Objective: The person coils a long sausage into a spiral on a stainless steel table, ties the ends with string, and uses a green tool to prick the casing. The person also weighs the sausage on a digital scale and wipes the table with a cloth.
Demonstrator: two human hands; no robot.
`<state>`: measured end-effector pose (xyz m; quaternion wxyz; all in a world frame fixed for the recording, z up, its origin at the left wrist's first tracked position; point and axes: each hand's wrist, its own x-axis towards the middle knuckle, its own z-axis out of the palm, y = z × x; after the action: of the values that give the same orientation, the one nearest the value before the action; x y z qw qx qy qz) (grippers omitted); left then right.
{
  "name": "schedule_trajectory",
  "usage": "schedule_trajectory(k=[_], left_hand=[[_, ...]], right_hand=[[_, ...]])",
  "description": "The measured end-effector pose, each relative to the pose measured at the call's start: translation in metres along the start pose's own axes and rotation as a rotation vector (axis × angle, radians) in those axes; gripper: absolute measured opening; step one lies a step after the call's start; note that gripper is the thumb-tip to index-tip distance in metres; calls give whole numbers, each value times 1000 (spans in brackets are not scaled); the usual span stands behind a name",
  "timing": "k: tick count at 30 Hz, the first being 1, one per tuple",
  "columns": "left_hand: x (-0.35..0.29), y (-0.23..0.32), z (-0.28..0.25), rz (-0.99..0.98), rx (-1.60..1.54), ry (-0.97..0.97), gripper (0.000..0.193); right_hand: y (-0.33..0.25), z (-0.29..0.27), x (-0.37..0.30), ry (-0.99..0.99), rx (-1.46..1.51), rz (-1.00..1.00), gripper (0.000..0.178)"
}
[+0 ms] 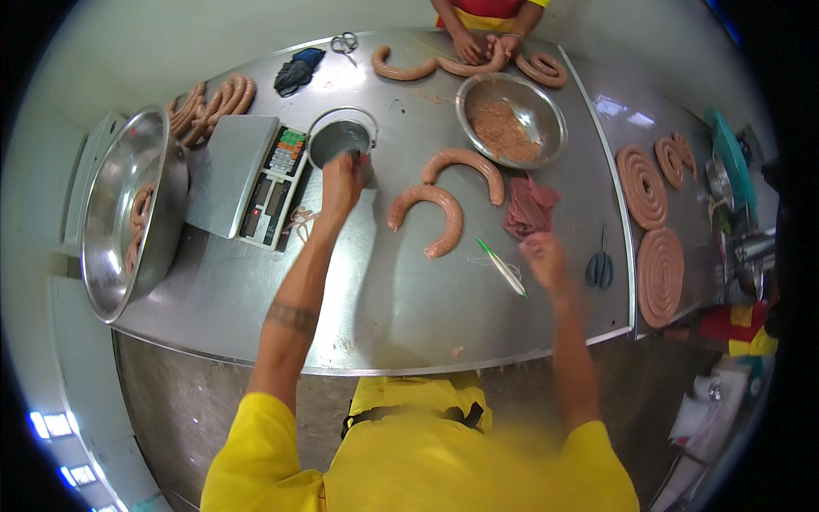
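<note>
My left hand (343,179) is closed at the right rim of a small grey bucket (328,141) with a wire handle. Something dark shows at its fingertips, too small to name. To the right, my slightly blurred right hand (543,254) has its fingers curled on the lower edge of a crumpled dark-pink cloth (531,206). Between my hands lie two curved sausages (467,160) (445,213), their ends close together. A white and green pointed tool (503,267), with thin string beside it, rests left of my right hand. Dark-handled scissors (600,267) lie to its right.
A steel bowl of ground meat (503,128) stands beyond the cloth. Leftward are a scale (235,175), a large tilted steel bowl (158,213) and piled sausages (226,102). Across the table, a co-worker's hands (486,49) handle a sausage. Coiled sausages (659,277) lie on the right-hand table.
</note>
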<state>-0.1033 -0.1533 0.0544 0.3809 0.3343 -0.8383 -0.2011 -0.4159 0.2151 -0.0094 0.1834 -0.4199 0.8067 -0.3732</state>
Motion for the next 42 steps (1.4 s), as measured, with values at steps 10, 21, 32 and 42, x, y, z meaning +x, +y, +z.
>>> schedule_trajectory(k=[10,21,32,42], left_hand=[[68,-62,31,-336,405,-386,31],[62,-65,-8,-139,-136,-155,24],[-141,-75,-84,-303,-38,-192,20],[-194,-84,-96,-215,-158,-147,22]], right_hand=[[-136,171,61,321,-452,-251,62],[-306,130,96,-453,212,-119,31],[-538,285,156,-703,875,-29,37],[-489,476,157,-227,660,202,42]])
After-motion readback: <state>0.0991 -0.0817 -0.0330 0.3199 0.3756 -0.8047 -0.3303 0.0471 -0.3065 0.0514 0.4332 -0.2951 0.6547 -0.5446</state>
